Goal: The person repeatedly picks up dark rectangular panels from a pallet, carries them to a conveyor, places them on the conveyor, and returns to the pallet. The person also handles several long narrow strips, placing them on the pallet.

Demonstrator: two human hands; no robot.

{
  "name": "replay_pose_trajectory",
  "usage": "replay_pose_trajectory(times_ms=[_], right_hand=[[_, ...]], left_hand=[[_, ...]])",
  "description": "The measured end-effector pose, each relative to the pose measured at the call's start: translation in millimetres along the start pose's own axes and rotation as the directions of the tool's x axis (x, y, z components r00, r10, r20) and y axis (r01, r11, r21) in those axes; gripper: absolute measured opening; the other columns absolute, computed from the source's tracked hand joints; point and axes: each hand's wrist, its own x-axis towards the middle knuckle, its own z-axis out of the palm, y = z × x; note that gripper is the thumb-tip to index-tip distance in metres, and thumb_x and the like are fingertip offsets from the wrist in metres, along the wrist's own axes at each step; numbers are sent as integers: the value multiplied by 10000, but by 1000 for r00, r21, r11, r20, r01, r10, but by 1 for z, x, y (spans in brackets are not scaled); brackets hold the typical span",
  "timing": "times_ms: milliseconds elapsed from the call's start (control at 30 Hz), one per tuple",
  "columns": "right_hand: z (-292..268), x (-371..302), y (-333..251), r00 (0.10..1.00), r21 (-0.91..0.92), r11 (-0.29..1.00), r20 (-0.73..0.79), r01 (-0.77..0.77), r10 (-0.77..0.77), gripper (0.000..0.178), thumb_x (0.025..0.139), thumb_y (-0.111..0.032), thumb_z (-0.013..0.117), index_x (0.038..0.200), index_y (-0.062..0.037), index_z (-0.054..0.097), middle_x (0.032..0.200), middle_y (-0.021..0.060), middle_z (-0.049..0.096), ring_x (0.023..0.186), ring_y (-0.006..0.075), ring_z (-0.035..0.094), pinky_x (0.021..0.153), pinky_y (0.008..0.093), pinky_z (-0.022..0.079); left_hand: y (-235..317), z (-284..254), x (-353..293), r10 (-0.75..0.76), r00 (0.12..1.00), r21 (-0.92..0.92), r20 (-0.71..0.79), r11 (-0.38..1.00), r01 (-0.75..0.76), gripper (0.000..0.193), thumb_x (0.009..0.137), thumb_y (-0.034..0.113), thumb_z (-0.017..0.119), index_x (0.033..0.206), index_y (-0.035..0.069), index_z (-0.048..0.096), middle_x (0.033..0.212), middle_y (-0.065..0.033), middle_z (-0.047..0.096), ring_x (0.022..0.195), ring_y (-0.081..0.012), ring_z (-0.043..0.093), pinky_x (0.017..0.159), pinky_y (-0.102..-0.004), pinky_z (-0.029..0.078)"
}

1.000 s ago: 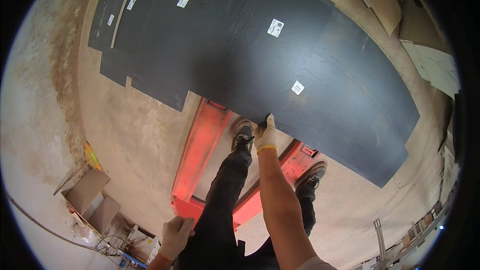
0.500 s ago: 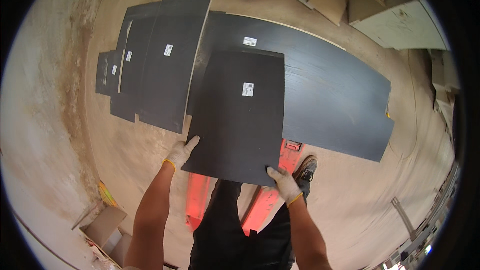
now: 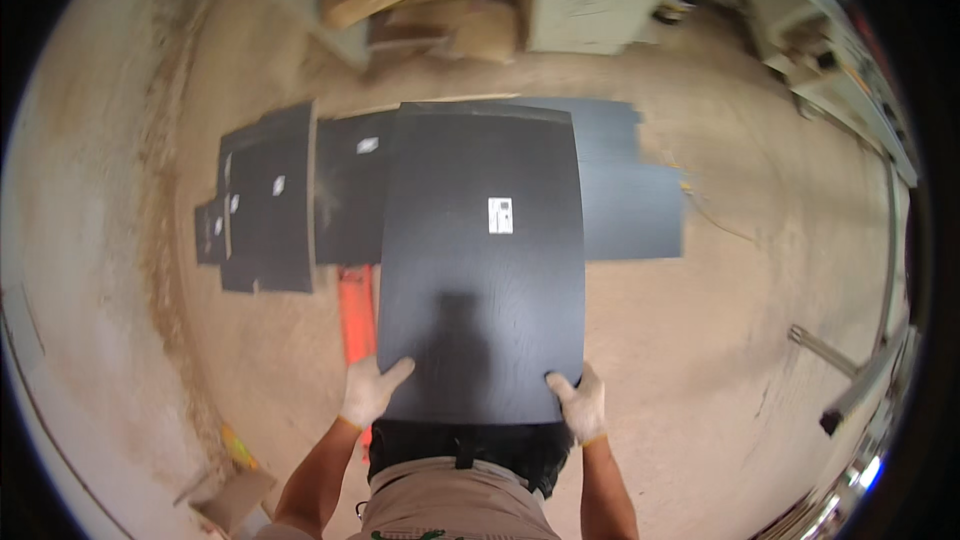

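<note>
A dark rectangular panel (image 3: 480,290) with a white label near its middle is held out in front of my waist. My left hand (image 3: 372,389), in a pale work glove, grips its near left corner with the thumb on top. On the near right corner, my gloved right hand (image 3: 580,402) holds it the same way; the fingers of both hands are hidden underneath. Beyond and below it lie more dark panels: a stack of labelled pieces (image 3: 270,210) at the left, and a wide panel (image 3: 630,210) partly covered by the one I hold.
An orange-red pallet jack fork (image 3: 356,315) shows left of the held panel. Across the far side stand a pale cabinet (image 3: 585,0) and shelving with boards. A wall (image 3: 90,190) runs along the left, a cardboard box (image 3: 235,498) at its foot. A metal bar (image 3: 825,350) lies at right.
The held panel has come up and closer to my body, now nearly level across. My view has shifted, so the panels on the floor look farther off and the far shelving shows more.
</note>
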Motion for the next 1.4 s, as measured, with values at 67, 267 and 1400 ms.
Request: replay_pose_trajectory(times_ms=[67, 267, 1400], right_hand=[[-82, -42, 17, 988, 13, 999, -149, 39, -37, 561, 870, -270, 851, 1249, 115, 698, 1137, 249, 800, 1032, 299, 776, 942, 410, 599], [-284, -126, 33, 876, 63, 998, -482, 16, 16, 522, 853, -263, 810, 1222, 91, 707, 1033, 198, 804, 919, 254, 759, 878, 421, 604], [-989, 315, -194, 818, 100, 900, -468, 424, -334, 399, 982, -316, 760, 1024, 81, 772, 896, 69, 756, 769, 156, 671, 709, 347, 552]], left_hand=[[71, 55, -41, 102, 995, -85, 4, 991, -101, 504, 990, 375, 748, 1275, -39, 718, 1133, -239, 793, 1046, -313, 781, 941, -413, 585], [247, 188, -67, 580, 797, 83, 167, 798, -598, 429, 974, 297, 729, 1287, 5, 708, 1168, -234, 779, 1079, -442, 751, 939, -463, 592], [913, 559, 93, 533, 845, -306, -38, 799, -518, 667, 1056, 584, 616, 946, -67, 705, 735, -189, 676, 671, -299, 628, 698, -439, 512]])
